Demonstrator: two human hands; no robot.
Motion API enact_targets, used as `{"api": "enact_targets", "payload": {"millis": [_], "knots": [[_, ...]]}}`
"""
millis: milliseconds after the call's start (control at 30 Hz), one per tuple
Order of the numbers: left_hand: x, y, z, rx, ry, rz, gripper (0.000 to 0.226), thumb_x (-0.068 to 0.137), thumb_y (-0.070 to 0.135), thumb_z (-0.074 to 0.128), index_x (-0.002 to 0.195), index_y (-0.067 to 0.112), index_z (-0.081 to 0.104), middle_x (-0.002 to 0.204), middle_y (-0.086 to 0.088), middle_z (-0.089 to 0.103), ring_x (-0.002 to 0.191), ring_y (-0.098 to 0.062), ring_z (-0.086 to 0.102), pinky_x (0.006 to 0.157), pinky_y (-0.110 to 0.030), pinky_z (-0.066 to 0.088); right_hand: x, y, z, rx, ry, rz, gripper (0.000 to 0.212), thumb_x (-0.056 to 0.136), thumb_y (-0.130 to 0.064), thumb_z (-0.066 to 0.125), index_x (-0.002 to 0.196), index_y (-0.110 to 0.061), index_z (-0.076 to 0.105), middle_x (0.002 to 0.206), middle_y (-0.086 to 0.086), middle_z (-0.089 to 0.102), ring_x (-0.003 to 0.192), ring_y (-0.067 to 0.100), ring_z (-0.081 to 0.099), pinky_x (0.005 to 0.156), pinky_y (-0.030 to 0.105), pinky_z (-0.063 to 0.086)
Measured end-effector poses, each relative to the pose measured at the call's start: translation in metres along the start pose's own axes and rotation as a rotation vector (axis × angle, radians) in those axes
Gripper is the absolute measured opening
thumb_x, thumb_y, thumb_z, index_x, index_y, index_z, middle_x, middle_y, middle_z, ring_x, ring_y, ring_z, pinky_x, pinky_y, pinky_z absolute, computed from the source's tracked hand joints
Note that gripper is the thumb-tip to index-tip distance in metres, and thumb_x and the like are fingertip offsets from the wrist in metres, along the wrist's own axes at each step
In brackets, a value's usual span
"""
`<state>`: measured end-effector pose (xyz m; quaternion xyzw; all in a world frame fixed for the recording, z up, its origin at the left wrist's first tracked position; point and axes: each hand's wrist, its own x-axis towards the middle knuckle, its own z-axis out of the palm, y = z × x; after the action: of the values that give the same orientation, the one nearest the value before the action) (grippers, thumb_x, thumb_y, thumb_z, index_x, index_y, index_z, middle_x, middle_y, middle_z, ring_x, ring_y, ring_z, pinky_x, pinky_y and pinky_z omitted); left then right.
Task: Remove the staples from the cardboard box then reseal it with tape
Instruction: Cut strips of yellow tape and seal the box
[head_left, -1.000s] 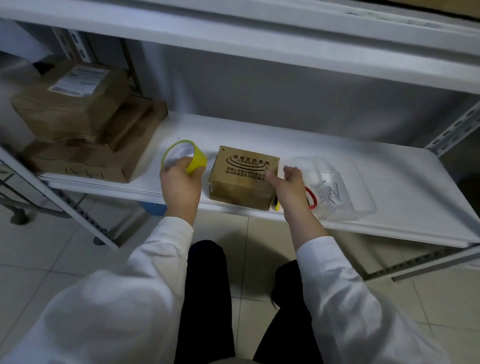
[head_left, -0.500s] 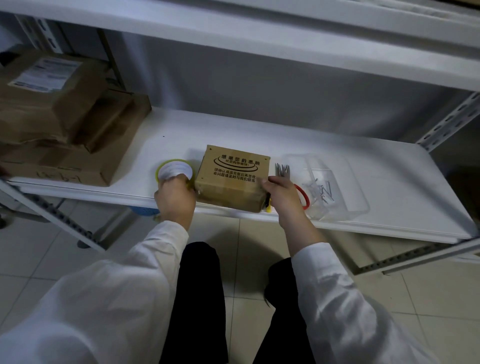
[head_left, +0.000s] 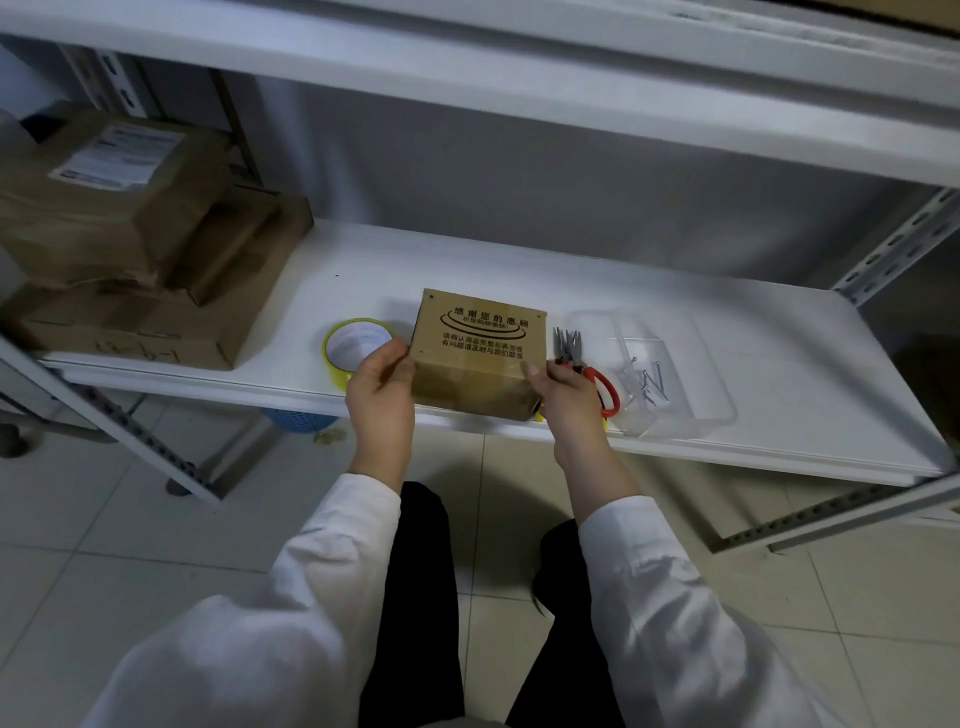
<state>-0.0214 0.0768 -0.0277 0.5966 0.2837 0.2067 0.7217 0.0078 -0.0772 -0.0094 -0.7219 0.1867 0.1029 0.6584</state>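
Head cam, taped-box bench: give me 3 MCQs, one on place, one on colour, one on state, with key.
1. Where does the tape roll lie relative to the small cardboard box?
A. to its left on the shelf
B. on top of it
C. inside the clear tray

2. What colour are the pliers' handles?
A. blue
B. red
C. black

3. What are the hands doing?
A. both hang clear of the box
B. left hand lifts the tape
C. each touches one side of the box

Key: 1 A, the roll lies flat on the white shelf left of the box. 2 B, a red loop shows beside the right hand. 3 C, the left hand and right hand flank the box, fingers on its sides.
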Motion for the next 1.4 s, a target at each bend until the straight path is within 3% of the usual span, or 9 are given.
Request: {"api": "enact_targets", "payload": {"millis": [200, 367, 533, 733, 867, 1000, 1100, 1300, 1400], "knots": [[-0.002, 0.007, 0.001, -0.095, -0.081, 0.030, 0.029, 0.087, 0.007, 0.062, 0.116, 0.012, 0.062, 0.128, -0.012, 0.058, 0.113, -0.016, 0.054, 0.105, -0.028, 0.041, -0.003, -0.009, -0.005, 0.179, -0.015, -0.088, 0.028, 0.093, -0.008, 0.057, 0.120, -0.016, 0.060, 0.083, -0.017, 0.059, 0.092, 0.009, 0.056, 0.098, 0.029, 0.043], [-0.012, 0.016, 0.007, -0.221, -0.121, -0.013, 0.021, 0.083, 0.002, 0.066, 0.095, 0.018, 0.060, 0.105, -0.002, 0.064, 0.097, -0.013, 0.058, 0.088, -0.026, 0.047, -0.005, -0.003, -0.008, 0.272, -0.059, -0.194, 0.034, 0.091, 0.007, 0.048, 0.101, -0.020, 0.066, 0.081, -0.013, 0.070, 0.091, 0.016, 0.052, 0.077, 0.026, 0.043], [-0.016, 0.008, 0.001, -0.182, -0.190, 0.029, 0.044, 0.077, -0.007, 0.068, 0.110, 0.017, 0.053, 0.110, -0.001, 0.063, 0.105, -0.021, 0.059, 0.095, -0.036, 0.050, -0.010, 0.000, -0.014, 0.306, -0.105, -0.174, 0.042, 0.087, 0.014, 0.049, 0.126, -0.002, 0.051, 0.112, 0.010, 0.063, 0.107, 0.025, 0.057, 0.095, 0.038, 0.047], [-0.018, 0.000, -0.010, -0.123, -0.323, 0.055, 0.054, 0.080, -0.009, 0.062, 0.131, 0.007, 0.053, 0.115, -0.010, 0.066, 0.101, -0.015, 0.064, 0.091, -0.027, 0.051, -0.010, -0.018, -0.021, 0.179, -0.168, 0.004, 0.055, 0.088, -0.062, 0.046, 0.133, -0.032, 0.043, 0.134, 0.004, 0.051, 0.120, 0.032, 0.051, 0.095, 0.058, 0.046], [-0.021, 0.001, -0.010, -0.080, -0.323, 0.033, 0.050, 0.075, -0.013, 0.066, 0.119, 0.009, 0.058, 0.112, -0.010, 0.066, 0.106, -0.023, 0.063, 0.090, -0.030, 0.053, -0.008, -0.028, -0.015, 0.094, -0.076, -0.010, 0.056, 0.087, -0.070, 0.036, 0.125, -0.032, 0.053, 0.120, 0.000, 0.061, 0.112, 0.028, 0.056, 0.097, 0.056, 0.045], [-0.023, 0.011, -0.009, -0.062, -0.276, -0.044, 0.037, 0.071, 0.012, 0.077, 0.098, 0.021, 0.054, 0.115, -0.011, 0.062, 0.108, -0.026, 0.060, 0.098, -0.049, 0.048, -0.012, -0.026, -0.010, 0.019, -0.015, -0.091, 0.062, 0.082, -0.072, 0.042, 0.130, -0.034, 0.053, 0.132, 0.001, 0.055, 0.120, 0.029, 0.051, 0.098, 0.056, 0.044], [-0.025, 0.023, -0.005, 0.017, -0.254, -0.073, 0.030, 0.088, 0.038, 0.060, 0.116, 0.035, 0.049, 0.115, -0.002, 0.055, 0.103, -0.017, 0.056, 0.097, -0.045, 0.048, -0.014, -0.023, -0.009, 0.017, 0.001, -0.085, 0.075, 0.072, -0.080, 0.043, 0.131, -0.034, 0.052, 0.142, 0.002, 0.048, 0.129, 0.029, 0.044, 0.103, 0.056, 0.039], [-0.020, 0.038, 0.004, 0.002, -0.212, -0.300, 0.062, 0.074, 0.084, 0.031, 0.110, 0.039, 0.054, 0.120, 0.004, 0.061, 0.107, -0.019, 0.059, 0.099, -0.045, 0.047, -0.017, -0.020, -0.011, 0.028, -0.028, -0.152, 0.049, 0.089, -0.058, 0.046, 0.129, -0.030, 0.055, 0.127, 0.001, 0.060, 0.119, 0.024, 0.051, 0.102, 0.053, 0.041], [-0.017, 0.039, 0.007, -0.111, -0.194, -0.405, 0.053, 0.083, 0.074, 0.033, 0.112, 0.034, 0.055, 0.114, 0.000, 0.065, 0.103, -0.022, 0.061, 0.095, -0.045, 0.049, -0.020, -0.022, -0.011, 0.047, -0.074, -0.177, 0.030, 0.091, -0.053, 0.048, 0.112, -0.038, 0.062, 0.113, -0.005, 0.065, 0.108, 0.017, 0.055, 0.101, 0.054, 0.041]]}}
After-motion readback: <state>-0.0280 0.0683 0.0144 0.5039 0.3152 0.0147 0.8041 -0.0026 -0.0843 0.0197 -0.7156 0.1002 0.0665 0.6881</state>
